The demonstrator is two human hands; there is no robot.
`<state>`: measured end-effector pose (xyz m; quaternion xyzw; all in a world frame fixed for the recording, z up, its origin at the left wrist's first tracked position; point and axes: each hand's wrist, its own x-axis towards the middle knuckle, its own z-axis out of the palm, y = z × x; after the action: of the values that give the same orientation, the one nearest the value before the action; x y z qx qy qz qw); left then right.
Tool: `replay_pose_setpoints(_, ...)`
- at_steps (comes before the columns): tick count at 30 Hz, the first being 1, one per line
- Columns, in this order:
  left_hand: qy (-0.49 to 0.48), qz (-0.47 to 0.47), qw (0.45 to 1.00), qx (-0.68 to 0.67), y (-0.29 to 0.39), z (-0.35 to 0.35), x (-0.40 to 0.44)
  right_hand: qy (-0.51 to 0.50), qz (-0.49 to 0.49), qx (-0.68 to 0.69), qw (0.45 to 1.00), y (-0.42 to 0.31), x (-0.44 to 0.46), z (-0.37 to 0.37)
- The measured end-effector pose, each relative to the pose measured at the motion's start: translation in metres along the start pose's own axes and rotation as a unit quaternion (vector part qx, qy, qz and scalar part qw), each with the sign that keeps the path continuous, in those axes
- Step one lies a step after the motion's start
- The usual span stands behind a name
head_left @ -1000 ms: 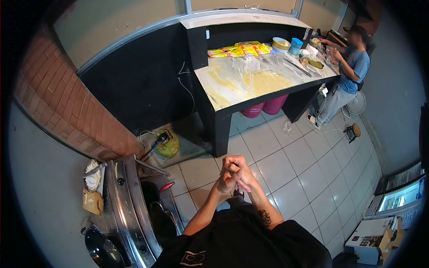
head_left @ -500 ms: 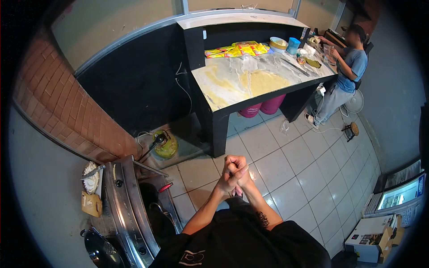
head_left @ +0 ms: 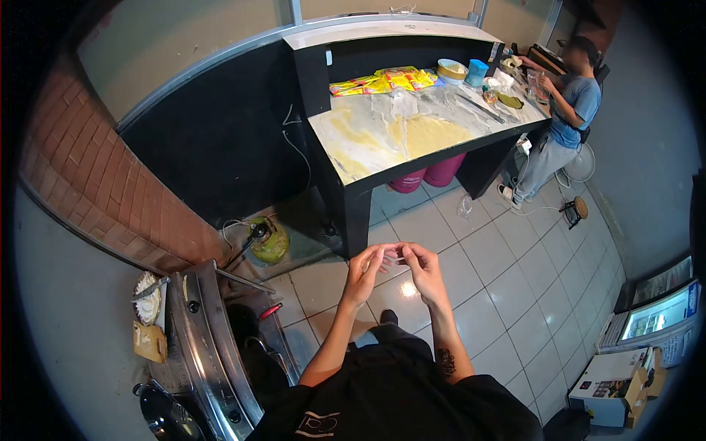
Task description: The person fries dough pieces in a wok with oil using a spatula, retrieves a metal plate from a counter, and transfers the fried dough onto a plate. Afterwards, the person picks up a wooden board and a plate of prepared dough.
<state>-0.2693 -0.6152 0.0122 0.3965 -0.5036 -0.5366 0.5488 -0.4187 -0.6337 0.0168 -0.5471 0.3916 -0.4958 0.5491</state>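
Note:
My left hand (head_left: 365, 270) and my right hand (head_left: 423, 273) are raised in front of my body, above the tiled floor (head_left: 471, 294). Their fingertips meet or overlap at the top, with a gap between the palms. No object shows in either hand. The fingers of both are partly spread and curved toward each other. A dark marking shows on my right forearm.
A marble-topped counter (head_left: 368, 158) with yellow powder bears yellow packets (head_left: 386, 81), a tub (head_left: 451, 71) and a blue container (head_left: 476, 71). Another person (head_left: 577, 103) works at its far end. A green gas cylinder (head_left: 270, 241) and steel stove (head_left: 202, 323) stand left; boxes (head_left: 607, 386) lie right.
My hands were clasped together and have moved apart at the palms, with the fingers loosened. The view has shifted slightly, so the counter appears a little further left.

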Motion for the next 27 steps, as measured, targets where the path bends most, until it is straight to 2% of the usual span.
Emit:
replay_pose_setpoints(5, 0.036, -0.034, 0.998, -0.030, -0.010, 0.012, 0.005, -0.038, -0.018, -0.029, 0.999, 0.001, -0.005, -0.004)
replay_pose_setpoints(7, 0.041, -0.051, 0.997, -0.033, -0.012, 0.014, 0.005, -0.086, 0.013, -0.112, 0.990, -0.013, -0.008, -0.004)
replay_pose_setpoints(11, 0.004, 0.020, 0.997, -0.073, -0.022, 0.014, 0.013, -0.126, -0.010, -0.135, 0.983, -0.002, -0.013, -0.002)
replay_pose_setpoints(13, -0.020, 0.053, 0.996, -0.075, -0.024, 0.015, 0.013, -0.201, -0.039, -0.119, 0.972, -0.007, -0.016, 0.008)
replay_pose_setpoints(16, -0.051, 0.095, 0.994, -0.029, -0.024, 0.017, 0.010, -0.215, -0.056, -0.062, 0.973, -0.005, -0.017, 0.021)
replay_pose_setpoints(21, -0.095, 0.064, 0.993, -0.006, -0.011, 0.008, -0.017, -0.214, -0.038, -0.031, 0.976, -0.014, -0.016, 0.026)
replay_pose_setpoints(24, -0.118, 0.103, 0.988, 0.005, -0.009, -0.004, -0.030, -0.260, -0.046, -0.032, 0.964, -0.009, -0.021, 0.029)
replay_pose_setpoints(27, -0.130, 0.060, 0.990, -0.005, -0.004, -0.010, -0.045, -0.296, -0.039, -0.008, 0.954, -0.013, -0.026, 0.033)
